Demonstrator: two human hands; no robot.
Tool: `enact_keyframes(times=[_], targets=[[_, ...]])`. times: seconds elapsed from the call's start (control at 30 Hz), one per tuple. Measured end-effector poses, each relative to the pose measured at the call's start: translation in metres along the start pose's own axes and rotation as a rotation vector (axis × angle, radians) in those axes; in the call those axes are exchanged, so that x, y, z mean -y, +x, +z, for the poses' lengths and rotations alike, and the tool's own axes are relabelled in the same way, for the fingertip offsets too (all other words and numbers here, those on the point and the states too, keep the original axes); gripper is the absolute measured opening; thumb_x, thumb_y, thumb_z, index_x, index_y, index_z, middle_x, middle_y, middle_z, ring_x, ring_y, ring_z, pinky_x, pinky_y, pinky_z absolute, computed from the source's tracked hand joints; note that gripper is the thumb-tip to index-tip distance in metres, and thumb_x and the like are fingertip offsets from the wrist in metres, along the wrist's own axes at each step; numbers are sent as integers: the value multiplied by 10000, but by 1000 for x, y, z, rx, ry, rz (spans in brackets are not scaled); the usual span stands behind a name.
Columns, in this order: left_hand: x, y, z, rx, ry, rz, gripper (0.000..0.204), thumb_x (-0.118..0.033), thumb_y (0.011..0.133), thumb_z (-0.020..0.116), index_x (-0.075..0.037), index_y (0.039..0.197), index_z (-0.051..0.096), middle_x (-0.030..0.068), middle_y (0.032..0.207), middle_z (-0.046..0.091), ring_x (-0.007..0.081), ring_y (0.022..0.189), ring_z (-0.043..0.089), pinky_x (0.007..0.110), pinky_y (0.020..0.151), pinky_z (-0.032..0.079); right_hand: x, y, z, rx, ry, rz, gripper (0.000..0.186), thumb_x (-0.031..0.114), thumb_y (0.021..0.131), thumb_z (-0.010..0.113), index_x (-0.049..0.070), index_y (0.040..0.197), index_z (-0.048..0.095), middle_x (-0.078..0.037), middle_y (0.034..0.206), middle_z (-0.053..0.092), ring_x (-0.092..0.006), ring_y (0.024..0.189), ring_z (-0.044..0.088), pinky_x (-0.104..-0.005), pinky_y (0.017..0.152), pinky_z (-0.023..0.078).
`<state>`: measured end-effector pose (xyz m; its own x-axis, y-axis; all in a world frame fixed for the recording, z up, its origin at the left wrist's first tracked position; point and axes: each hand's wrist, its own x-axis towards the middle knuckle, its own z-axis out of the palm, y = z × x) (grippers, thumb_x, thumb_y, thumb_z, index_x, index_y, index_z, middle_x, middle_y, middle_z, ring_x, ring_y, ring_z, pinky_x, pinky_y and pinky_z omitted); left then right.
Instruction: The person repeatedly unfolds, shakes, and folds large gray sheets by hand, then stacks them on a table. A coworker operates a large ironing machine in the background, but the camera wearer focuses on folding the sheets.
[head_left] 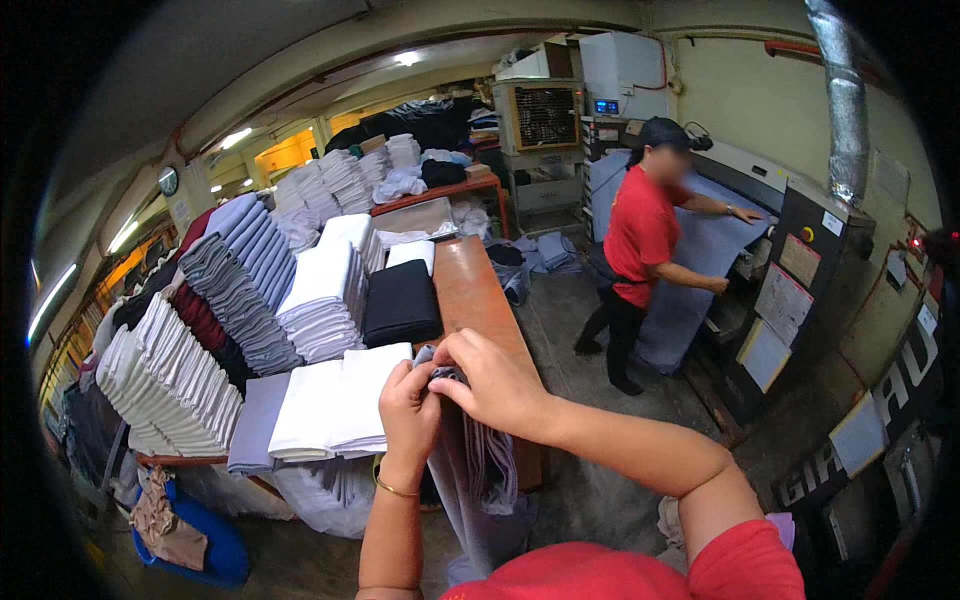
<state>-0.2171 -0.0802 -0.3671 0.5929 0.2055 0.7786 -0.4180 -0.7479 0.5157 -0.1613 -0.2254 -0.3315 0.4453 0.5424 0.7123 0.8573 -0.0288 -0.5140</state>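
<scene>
My left hand point(411, 408) and my right hand point(492, 382) meet in front of me at the table's near edge. Both are closed on the bunched upper edge of a grey cloth point(456, 492). From my fingers the cloth hangs down in long folds past the table's edge, its lower part reaching toward the floor. White folded cloths point(325, 408) lie just left of my left hand, next to a folded grey-blue cloth point(258, 415). Beyond my hands sits a black folded stack point(402, 303).
Tall stacks of white point(165, 385), dark grey point(238, 300) and blue-grey cloths point(240, 235) fill the table's left. A brown tabletop point(478, 290) runs away from me. At right, a person in red point(640, 235) handles a blue-grey sheet point(685, 275) at a large machine point(800, 270). A blue tub point(225, 550) stands lower left.
</scene>
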Motion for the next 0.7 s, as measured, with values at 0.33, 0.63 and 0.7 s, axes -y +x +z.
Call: enact_keyframes(times=[0.33, 0.63, 0.7], targets=[[-11, 16, 30, -3, -81, 34, 185, 84, 724, 574, 10, 863, 669, 80, 689, 546, 170, 634, 524, 282, 588, 400, -27, -25, -9, -104, 138, 282, 259, 101, 804, 653, -18, 958, 481, -265, 860, 610, -432, 827, 611, -484, 712, 473], [96, 33, -37, -181, -608, -403, 61, -37, 901, 609, -20, 959, 619, -8, 870, 628, 63, 769, 553, 209, 698, 445, -82, -119, -50, 1026, -299, 173, 376, 375, 881, 567, 26, 1021, 589, -253, 874, 643, -435, 895, 597, -502, 814, 450], [109, 36, -49, -121, -630, -355, 50, -53, 902, 613, -36, 949, 622, -12, 876, 626, 61, 780, 545, 211, 722, 427, -72, -106, -77, 1058, -348, 27, 346, 371, 869, 599, 42, 977, 600, -236, 835, 640, -430, 868, 593, -495, 802, 452]])
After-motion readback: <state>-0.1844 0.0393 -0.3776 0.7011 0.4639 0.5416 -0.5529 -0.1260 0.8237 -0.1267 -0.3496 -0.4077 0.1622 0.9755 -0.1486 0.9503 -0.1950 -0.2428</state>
